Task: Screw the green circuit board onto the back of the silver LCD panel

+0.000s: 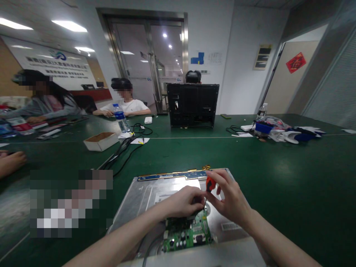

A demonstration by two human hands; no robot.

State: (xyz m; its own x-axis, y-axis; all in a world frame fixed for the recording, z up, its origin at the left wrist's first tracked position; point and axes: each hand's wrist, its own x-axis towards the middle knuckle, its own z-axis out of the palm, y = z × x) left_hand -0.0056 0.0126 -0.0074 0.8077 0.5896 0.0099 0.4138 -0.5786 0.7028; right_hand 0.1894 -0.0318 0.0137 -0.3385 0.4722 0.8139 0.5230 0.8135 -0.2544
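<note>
A silver metal monitor back panel point(144, 196) lies flat on the green table in front of me, with a blue strip board along its far edge. A green circuit board point(189, 231) is mounted on its near part. My right hand point(229, 198) pinches the orange handle of a small screwdriver point(210, 184), whose shaft points down at the circuit board. My left hand point(182, 202) is curled, its fingers pressing on the top edge of the circuit board right beside the screwdriver's tip.
A black computer case point(192, 105) stands at the table's far side. A cardboard box point(100, 141), water bottle point(120, 118) and black cables point(125, 146) lie left of centre. Gloves and bags point(286, 132) sit at the right. Two people sit far left; another hand point(11, 162) rests at the left edge.
</note>
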